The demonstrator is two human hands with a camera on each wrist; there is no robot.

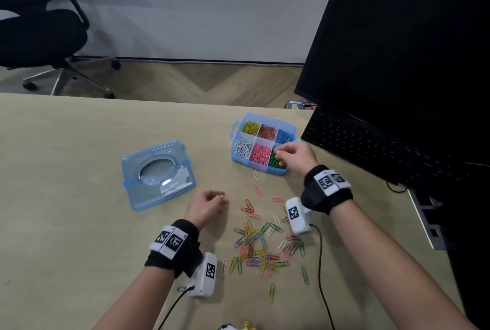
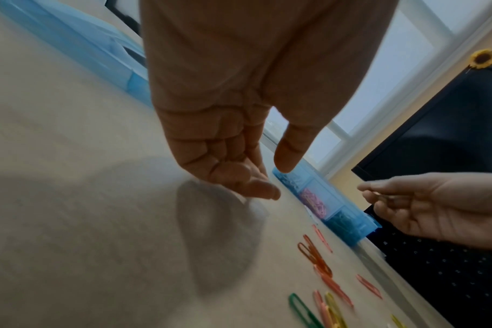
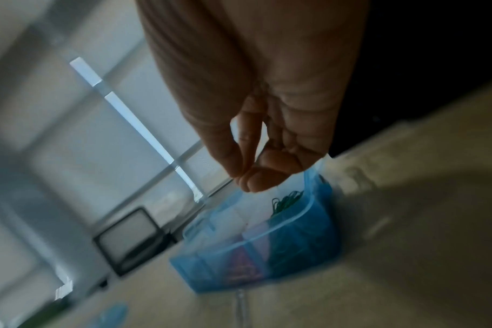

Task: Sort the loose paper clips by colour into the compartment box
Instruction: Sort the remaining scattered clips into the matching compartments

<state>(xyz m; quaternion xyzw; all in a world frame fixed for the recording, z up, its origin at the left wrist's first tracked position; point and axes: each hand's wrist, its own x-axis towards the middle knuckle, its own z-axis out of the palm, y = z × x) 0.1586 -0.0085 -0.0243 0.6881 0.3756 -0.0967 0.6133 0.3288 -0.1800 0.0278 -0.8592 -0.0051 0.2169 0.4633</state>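
The blue compartment box [image 1: 287,126] stands on the desk, with yellow, red and blue clips in its back row and white, pink and green in the front. My right hand [image 1: 278,156] hovers over the green compartment [image 1: 274,162]. Its thumb and fingers are pinched together [image 3: 247,177]. In the left wrist view a thin dark clip shows in that pinch [image 2: 388,196]. A pile of loose mixed clips [image 1: 259,244] lies between my wrists. My left hand [image 1: 221,197] hangs just over the desk left of the pile, fingers loosely curled, palm empty [image 2: 273,177].
The box's blue lid [image 1: 156,173] lies to the left on the desk. A black keyboard [image 1: 371,144] and monitor [image 1: 411,51] stand close on the right of the box. An office chair [image 1: 39,37] is beyond the desk's far edge. Wrist-camera cables trail toward me.
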